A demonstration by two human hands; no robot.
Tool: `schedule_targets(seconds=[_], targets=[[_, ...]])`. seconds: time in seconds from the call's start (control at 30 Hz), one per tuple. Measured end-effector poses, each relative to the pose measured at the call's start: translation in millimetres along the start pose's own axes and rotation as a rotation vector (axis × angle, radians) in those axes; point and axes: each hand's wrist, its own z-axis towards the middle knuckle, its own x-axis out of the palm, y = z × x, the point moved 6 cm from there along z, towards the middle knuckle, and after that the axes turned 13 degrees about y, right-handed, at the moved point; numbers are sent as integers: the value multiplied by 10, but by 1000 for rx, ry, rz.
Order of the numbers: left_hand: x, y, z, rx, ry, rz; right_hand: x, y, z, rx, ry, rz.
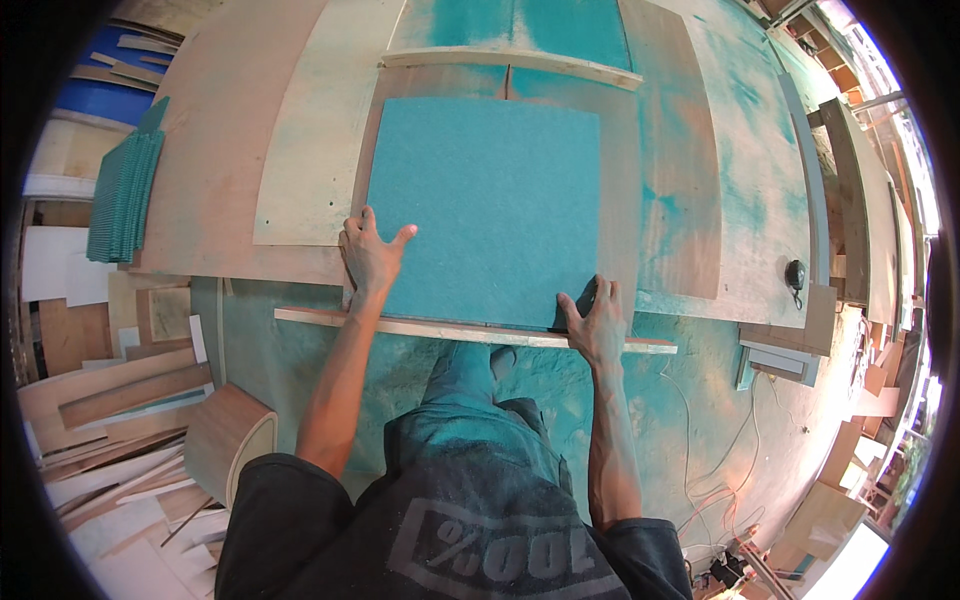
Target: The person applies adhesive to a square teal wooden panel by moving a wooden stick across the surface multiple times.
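Seeing a big plywood worktable (230, 150) filling the upper half of frame, its right part smeared with teal dust. On it, dead centre, the square teal panel (490, 205) lies flat, sitting in a frame of wood strips: one strip (510, 62) along its top edge, a longer wood batten (450, 332) along its bottom edge.

Left hand (370, 255) at the panel's lower-left corner, fingers spread and flat, thumb on the teal face, rest on the left edge. Pressing, not gripping anything.

Right hand (595, 320) at the panel's lower-right corner, on the batten, fingers curled over a small dark object (580, 305). I can't tell what it is.

Stack of teal sheets (122, 195) upper left of frame. Offcuts pile (110, 440) lower left. Small black object (796, 275) on the table, right side.
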Motion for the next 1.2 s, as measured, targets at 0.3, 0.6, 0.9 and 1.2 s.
schedule_targets(seconds=[0.3, 0.6, 0.9, 1.2], targets=[[32, 20, -28, 17, 24, -8, -16, -33, 6, -8, -13, 6], [25, 64, -70, -2, 42, -1, -44, -20, 1, -6, -68, 5], [24, 145, -97, 27, 40, 33, -13, -96, 30, -44, -77, 53], [106, -976, -97, 261, 130, 253, -167, 82, -203, -166, -59, -24]])
